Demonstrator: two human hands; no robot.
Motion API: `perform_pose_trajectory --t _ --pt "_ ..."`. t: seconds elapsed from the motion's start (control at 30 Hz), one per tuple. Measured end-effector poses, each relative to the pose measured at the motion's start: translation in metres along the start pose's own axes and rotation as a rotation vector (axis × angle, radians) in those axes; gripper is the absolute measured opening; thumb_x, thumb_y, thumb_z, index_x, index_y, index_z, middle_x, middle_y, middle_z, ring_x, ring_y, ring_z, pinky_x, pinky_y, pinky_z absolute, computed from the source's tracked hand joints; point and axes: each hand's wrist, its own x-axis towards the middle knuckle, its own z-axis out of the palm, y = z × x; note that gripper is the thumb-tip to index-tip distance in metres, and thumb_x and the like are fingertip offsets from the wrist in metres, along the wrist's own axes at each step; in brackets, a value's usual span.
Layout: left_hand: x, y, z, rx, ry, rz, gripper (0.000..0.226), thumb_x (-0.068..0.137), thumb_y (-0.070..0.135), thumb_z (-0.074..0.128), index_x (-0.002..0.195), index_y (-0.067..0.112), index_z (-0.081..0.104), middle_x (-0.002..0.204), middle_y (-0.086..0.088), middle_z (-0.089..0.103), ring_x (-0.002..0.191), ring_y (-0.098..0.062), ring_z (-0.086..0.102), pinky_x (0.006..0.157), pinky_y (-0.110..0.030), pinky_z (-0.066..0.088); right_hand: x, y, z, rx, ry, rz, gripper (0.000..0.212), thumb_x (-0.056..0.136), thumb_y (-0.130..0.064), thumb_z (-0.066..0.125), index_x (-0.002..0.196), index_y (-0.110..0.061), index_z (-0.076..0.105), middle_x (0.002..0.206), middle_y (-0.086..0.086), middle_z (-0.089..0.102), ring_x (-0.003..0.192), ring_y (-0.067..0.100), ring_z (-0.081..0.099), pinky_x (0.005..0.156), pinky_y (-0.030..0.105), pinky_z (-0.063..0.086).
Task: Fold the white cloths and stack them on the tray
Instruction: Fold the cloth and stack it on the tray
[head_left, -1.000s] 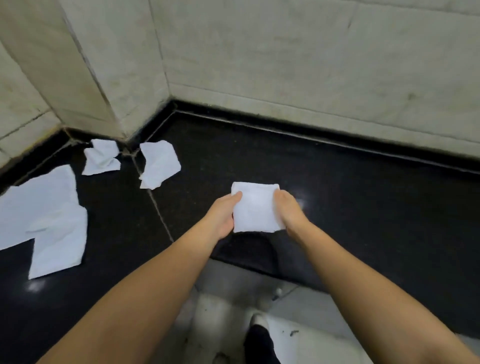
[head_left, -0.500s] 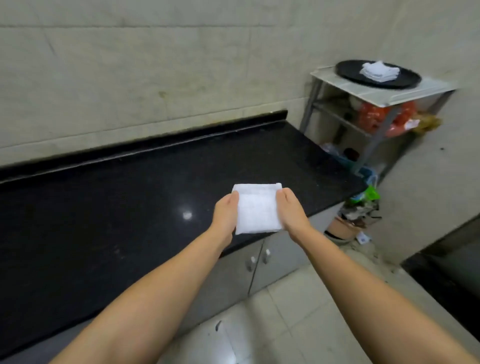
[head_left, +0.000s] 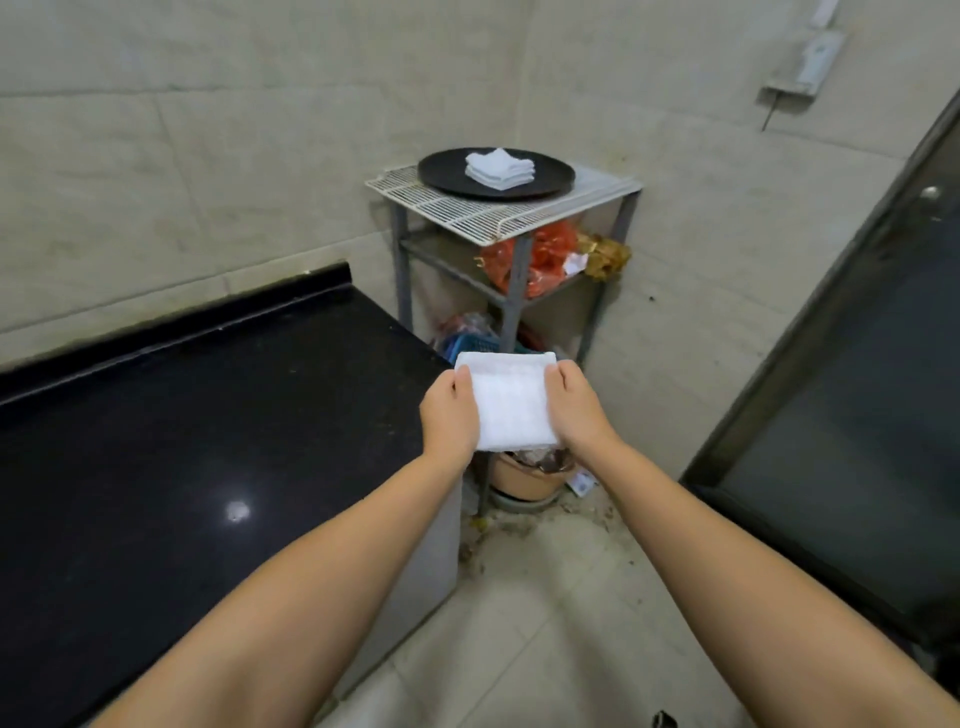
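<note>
The folded white cloth is held in the air between both hands, past the right end of the black surface and above the floor. The left hand grips its left edge and the right hand grips its right edge; each grip is clamped on the cloth, thumb on top, while the other fingers are hidden under it. The cloth looks flat, and its longer side seems to run away from the person.

The black tray is the landmark. It stands on the wire top of a metal rack in the corner, and the held cloth is in front of the tray and clearly lower, well apart from it. The stack of folded cloths lies near the middle of the tray, a little to its right side.

I judge that the coming move must go forward and upward, almost straight ahead. Both hands seem equally near the tray, so neither has an advantage.
</note>
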Motion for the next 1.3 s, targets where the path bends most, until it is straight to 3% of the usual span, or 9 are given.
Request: perform_pose_trajectory --t 0.27,0.4,0.53,0.63,0.8,0.9,1.03,1.13,1.3 --pt "0.150 0.049 0.092 0.104 0.034 0.161 0.035 0.102 0.026 0.034 0.081 0.005 0.053 0.073 0.000 0.051 0.066 -0.011 0.046 0.056 -0.029 0.033 0.178 -0.012 -0.036 -0.040 0.058 -0.085 0.033 0.103 -0.027 0.030 0.072 -0.016 0.034 0.071 0.001 0.040 0.065 0.015 0.038 0.061 0.033 0.027" --pt "0.244 0.092 0.129 0.124 0.034 0.225 0.041 0.101 0.025 0.035 0.063 0.010 0.043 0.063 0.000 0.043 0.062 -0.015 0.040 0.051 -0.029 0.028 0.282 -0.035 -0.053 -0.048 0.082 -0.114 0.028 0.103 -0.029 0.030 0.083 -0.013 0.042 0.080 0.003 0.047 0.079 0.019 0.044 0.068 0.029 0.030" --pt "0.320 0.133 0.152 0.164 0.070 0.266 0.046 0.101 0.023 0.036 0.056 0.013 0.036 0.059 0.003 0.035 0.055 -0.010 0.032 0.047 -0.028 0.025 0.369 -0.064 -0.063 -0.069 0.077 -0.180 0.028 0.103 -0.029 0.029 0.084 -0.013 0.043 0.073 -0.002 0.043 0.067 0.012 0.039 0.057 0.030 0.029" --pt "0.371 0.147 0.166 0.183 0.101 0.247 0.047 0.101 0.023 0.036 0.057 0.007 0.041 0.058 0.002 0.035 0.056 -0.012 0.034 0.058 -0.034 0.028 0.430 -0.076 -0.062 -0.083 0.056 -0.240 0.027 0.102 -0.028 0.030 0.087 -0.011 0.044 0.070 -0.003 0.042 0.062 0.010 0.038 0.053 0.028 0.026" --pt "0.452 0.152 0.189 0.174 0.181 0.156 0.042 0.101 0.028 0.034 0.070 0.007 0.052 0.065 -0.001 0.041 0.071 -0.019 0.042 0.065 -0.030 0.031 0.535 -0.090 -0.051 -0.119 -0.063 -0.297 0.028 0.101 -0.030 0.034 0.089 -0.011 0.051 0.074 0.000 0.048 0.074 0.019 0.043 0.054 0.029 0.028" --pt "0.496 0.160 0.201 0.208 0.266 0.116 0.037 0.100 0.027 0.035 0.075 0.007 0.053 0.068 -0.005 0.048 0.076 -0.025 0.048 0.062 -0.032 0.030 0.596 -0.102 -0.038 -0.133 -0.161 -0.345 0.033 0.100 -0.028 0.038 0.096 -0.004 0.059 0.088 0.009 0.054 0.084 0.021 0.048 0.070 0.035 0.038" --pt "0.549 0.165 0.212 0.296 0.353 0.044 0.034 0.099 0.025 0.035 0.089 0.003 0.059 0.079 -0.012 0.059 0.082 -0.030 0.053 0.061 -0.030 0.032 0.669 -0.113 -0.019 -0.238 -0.304 -0.400 0.032 0.100 -0.027 0.039 0.089 -0.005 0.058 0.087 0.010 0.052 0.083 0.022 0.047 0.064 0.031 0.030" --pt "0.574 0.158 0.216 0.352 0.416 -0.030 0.031 0.097 0.022 0.036 0.078 0.004 0.052 0.066 -0.001 0.047 0.075 -0.023 0.047 0.055 -0.031 0.028 0.703 -0.113 -0.002 -0.312 -0.410 -0.426 0.035 0.100 -0.027 0.040 0.070 -0.012 0.048 0.087 0.010 0.049 0.083 0.020 0.043 0.069 0.027 0.028" --pt "0.582 0.134 0.220 0.492 0.493 -0.107 0.038 0.097 0.022 0.039 0.061 0.016 0.031 0.066 0.002 0.038 0.065 -0.015 0.038 0.050 -0.030 0.023 0.722 -0.095 0.019 -0.322 -0.546 -0.433 0.039 0.100 -0.027 0.039 0.062 -0.020 0.031 0.065 -0.004 0.035 0.066 0.018 0.036 0.053 0.028 0.023"
